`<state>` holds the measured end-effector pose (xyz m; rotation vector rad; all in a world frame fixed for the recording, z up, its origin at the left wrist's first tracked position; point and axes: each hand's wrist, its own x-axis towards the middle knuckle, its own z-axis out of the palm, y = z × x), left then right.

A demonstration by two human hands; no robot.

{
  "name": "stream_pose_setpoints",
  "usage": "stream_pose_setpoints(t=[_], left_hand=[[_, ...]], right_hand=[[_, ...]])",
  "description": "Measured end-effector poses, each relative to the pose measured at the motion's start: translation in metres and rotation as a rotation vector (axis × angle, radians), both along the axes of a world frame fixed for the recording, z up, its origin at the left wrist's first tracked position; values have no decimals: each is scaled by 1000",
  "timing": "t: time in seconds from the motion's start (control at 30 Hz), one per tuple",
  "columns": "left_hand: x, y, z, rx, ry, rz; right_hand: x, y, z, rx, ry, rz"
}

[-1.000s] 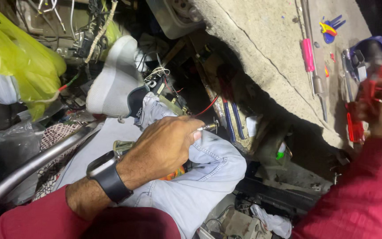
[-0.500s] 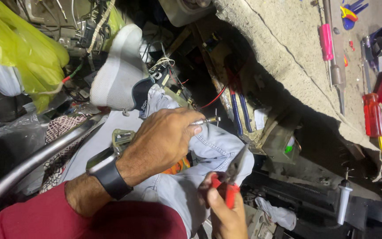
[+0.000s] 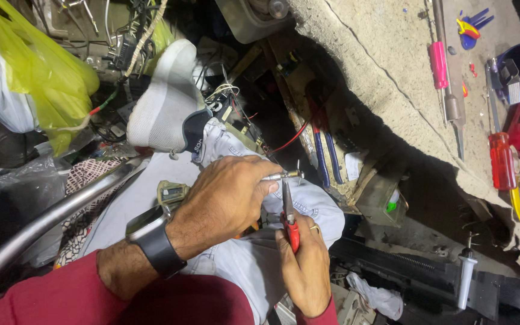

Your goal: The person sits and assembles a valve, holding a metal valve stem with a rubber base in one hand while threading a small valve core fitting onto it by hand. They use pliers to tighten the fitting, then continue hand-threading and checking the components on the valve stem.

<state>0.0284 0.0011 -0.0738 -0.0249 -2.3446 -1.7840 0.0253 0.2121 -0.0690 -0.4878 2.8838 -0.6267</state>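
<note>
Left hand (image 3: 227,201) clenched around a small metal rod-like part (image 3: 281,176), pinched between thumb and forefinger so that its tip juts out sideways, clear of the fist and open to a tool. Right hand (image 3: 303,271) wrapped around red-handled pliers (image 3: 288,210), nose pointing up and meeting the metal part from below, seemingly nipping it just past the fingertips; exact bite too small to tell. Both hands braced over the lap, on light blue jeans (image 3: 236,259), probably for steadiness, with the work brought close under the head camera. Black wristwatch (image 3: 154,244) on the left wrist, dark red sleeve (image 3: 49,295) behind it. Further out, a white sneaker (image 3: 164,99) with the leg stretched towards a tangle of wires (image 3: 227,93) and circuit boards. Grey curved tube (image 3: 49,219) beside the leg, yellow plastic bag (image 3: 43,72) beyond. Well apart, on the rough concrete ledge (image 3: 380,66), tools laid out within reach: pink-handled screwdriver (image 3: 439,63), red-handled screwdriver (image 3: 502,159), blue-handled pliers (image 3: 326,157) tucked below the edge
</note>
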Motion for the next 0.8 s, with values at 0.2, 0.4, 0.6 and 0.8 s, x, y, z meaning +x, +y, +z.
stream_pose_setpoints(t=[0.2, 0.4, 0.6, 0.8], left_hand=[[-2, 6, -4, -24, 7, 10], [-3, 8, -4, -18, -77, -15], [-2, 9, -4, -6, 41, 12], [-1, 9, -5, -21, 57, 32]], right_hand=[[-1, -1, 3, 11, 105, 77], [-2, 2, 1, 13, 117, 91], [-6, 12, -1, 15, 40, 156], [-3, 19, -10, -353, -218, 106]])
